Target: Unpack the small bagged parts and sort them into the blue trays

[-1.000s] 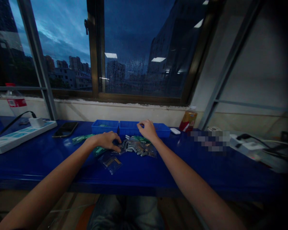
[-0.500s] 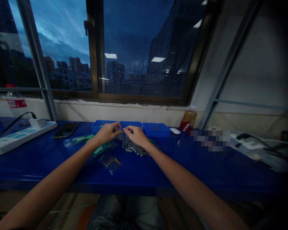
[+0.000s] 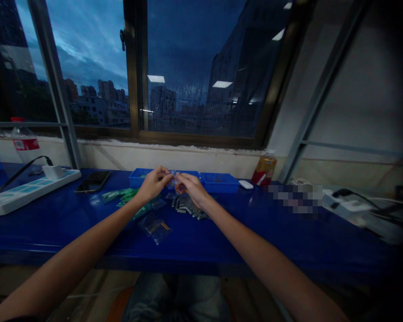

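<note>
Between my two hands is a small clear plastic bag, pinched from both sides just in front of the blue trays. My left hand has thumb and fingers closed on its left edge. My right hand grips the other side. What the bag contains, if anything, is too small to make out. Below my right hand lies a heap of grey metal pieces. Green packets are piled by my left forearm. Nearer the table edge rests another clear bag with brass-coloured pins.
Three shallow blue trays, including a right one, line the back of the blue table. A phone and a power strip lie left. At right are a white case, a drink bottle and another power strip.
The clear bag now shows plainly between my fingers, raised and spread a little. My right hand has turned slightly, and both hands stay above the same spot.
</note>
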A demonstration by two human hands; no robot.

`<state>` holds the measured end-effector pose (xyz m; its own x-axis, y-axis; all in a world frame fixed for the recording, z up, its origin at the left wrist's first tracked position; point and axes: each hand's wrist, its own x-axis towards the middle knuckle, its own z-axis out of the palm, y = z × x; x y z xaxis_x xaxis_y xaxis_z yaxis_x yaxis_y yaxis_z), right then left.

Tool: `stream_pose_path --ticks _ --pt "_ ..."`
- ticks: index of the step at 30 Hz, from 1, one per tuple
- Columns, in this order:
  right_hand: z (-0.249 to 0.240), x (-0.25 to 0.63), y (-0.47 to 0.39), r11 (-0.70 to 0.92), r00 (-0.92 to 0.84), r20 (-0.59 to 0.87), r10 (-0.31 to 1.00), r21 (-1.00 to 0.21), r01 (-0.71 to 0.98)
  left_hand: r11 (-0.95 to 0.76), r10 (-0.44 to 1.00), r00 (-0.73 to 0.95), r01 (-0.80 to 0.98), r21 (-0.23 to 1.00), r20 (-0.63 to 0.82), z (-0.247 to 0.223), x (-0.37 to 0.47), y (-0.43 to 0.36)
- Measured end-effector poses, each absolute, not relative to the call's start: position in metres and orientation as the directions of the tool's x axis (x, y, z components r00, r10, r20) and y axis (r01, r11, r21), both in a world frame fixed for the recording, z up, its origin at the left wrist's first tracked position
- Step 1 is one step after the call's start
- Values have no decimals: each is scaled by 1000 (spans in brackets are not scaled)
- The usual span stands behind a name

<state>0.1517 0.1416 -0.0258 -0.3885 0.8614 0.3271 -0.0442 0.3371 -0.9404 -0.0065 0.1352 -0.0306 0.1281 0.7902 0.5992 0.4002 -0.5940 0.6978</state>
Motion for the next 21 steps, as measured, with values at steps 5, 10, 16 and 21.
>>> stream_pose_path --ticks 5,10,16,21 --pt "-29 150 148 515 -299 491 818 -857 4 -575 817 187 341 744 546 -30 -5 135" --pt "-27 154 151 517 -188 497 847 -853 71 -570 820 198 378 730 537 -28 -4 133" --pt "-26 156 150 559 -259 516 817 -818 133 -573 816 204 403 714 540 -25 -4 128" --pt "-28 153 150 547 -278 508 815 -833 81 -554 831 145 306 774 537 -25 -3 129"
